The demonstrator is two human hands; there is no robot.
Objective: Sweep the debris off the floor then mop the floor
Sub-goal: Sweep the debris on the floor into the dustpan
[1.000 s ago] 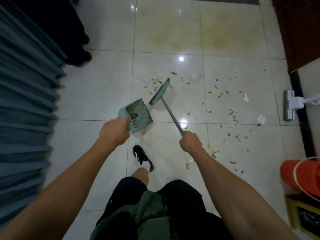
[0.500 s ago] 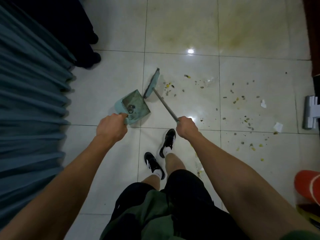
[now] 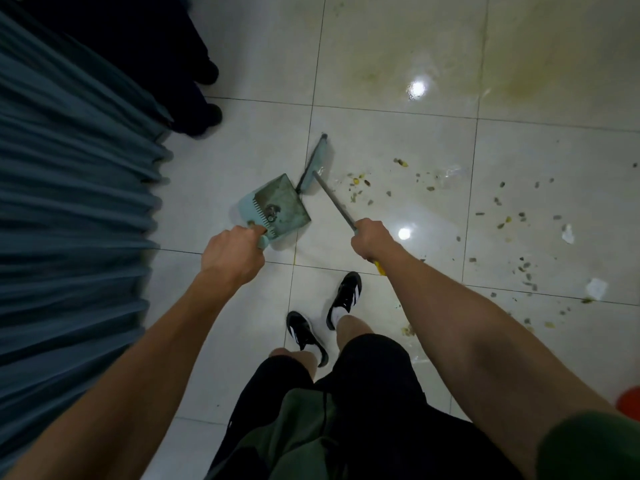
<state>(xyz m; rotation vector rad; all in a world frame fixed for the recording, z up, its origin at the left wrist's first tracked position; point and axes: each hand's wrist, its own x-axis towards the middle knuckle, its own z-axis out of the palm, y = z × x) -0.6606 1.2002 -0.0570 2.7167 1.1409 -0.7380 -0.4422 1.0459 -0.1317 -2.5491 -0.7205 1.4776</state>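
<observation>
At nine o'clock, pleated blue curtain (image 3: pixel 69 209) down the whole left edge; dark shoes (image 3: pixel 204 95) of another person at eleven. Just left of centre, left hand (image 3: pixel 233 256) curled round the handle of the pale green dustpan (image 3: pixel 277 206), pan resting on the tiled floor (image 3: pixel 398 46), bits of dirt inside. Touching the pan's far corner, at twelve, broom head (image 3: pixel 317 161), its grey shaft slanting back to the right hand (image 3: pixel 372 239), fist closed round it. Below, at six, two black shoes (image 3: pixel 343 296) and black shorts. From one to three o'clock, debris (image 3: pixel 360 183) scattered over the tiles, with white paper scraps (image 3: pixel 596 289) farther right. At five, orange object (image 3: pixel 630 401) cut off by the edge.
</observation>
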